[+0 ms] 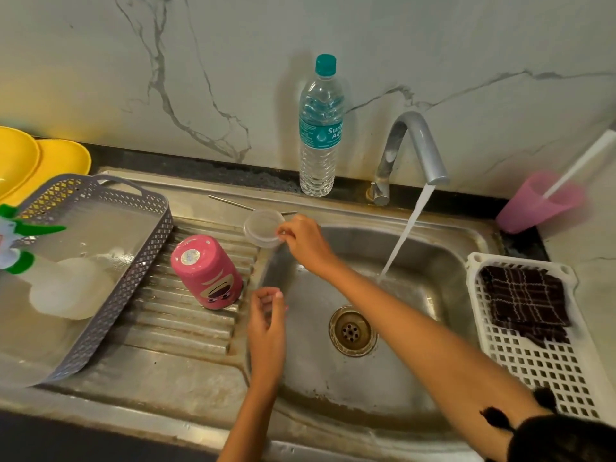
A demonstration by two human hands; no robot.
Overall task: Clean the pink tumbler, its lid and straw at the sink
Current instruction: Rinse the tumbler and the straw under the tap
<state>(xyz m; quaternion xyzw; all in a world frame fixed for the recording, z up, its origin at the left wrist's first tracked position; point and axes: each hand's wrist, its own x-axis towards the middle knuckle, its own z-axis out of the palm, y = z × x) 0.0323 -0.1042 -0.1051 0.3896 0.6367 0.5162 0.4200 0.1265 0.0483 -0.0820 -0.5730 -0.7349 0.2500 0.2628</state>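
Water [405, 235] is pouring from the tap [413, 145] at 1 o'clock into the steel sink [416, 295], landing at 2 o'clock of the drain [351, 330]. The pink tumbler [206, 271] is standing upside down on the ribbed drainboard [173, 321] at 9 o'clock of the basin. A cartoon face is showing inverted on its side, and the writing on the round silver sticker on its base is too small to read.

At 11 o'clock of the basin, the right hand [301, 243] is pinching the rim of the clear lid [261, 228] with narrow fingers [290, 235]. The metal straw [230, 202] is lying on the ledge just behind the lid.

The left hand [266, 325] is hovering at the basin's 9 o'clock edge, just beside the tumbler, its fingers [266, 296] loosely curled and holding nothing.

At 12 o'clock on the surface, a water bottle [319, 128] is standing with a teal label showing only "Sur" and "Aq". A white basket [533, 361] at 3 o'clock is holding a dark checked cloth [526, 301].
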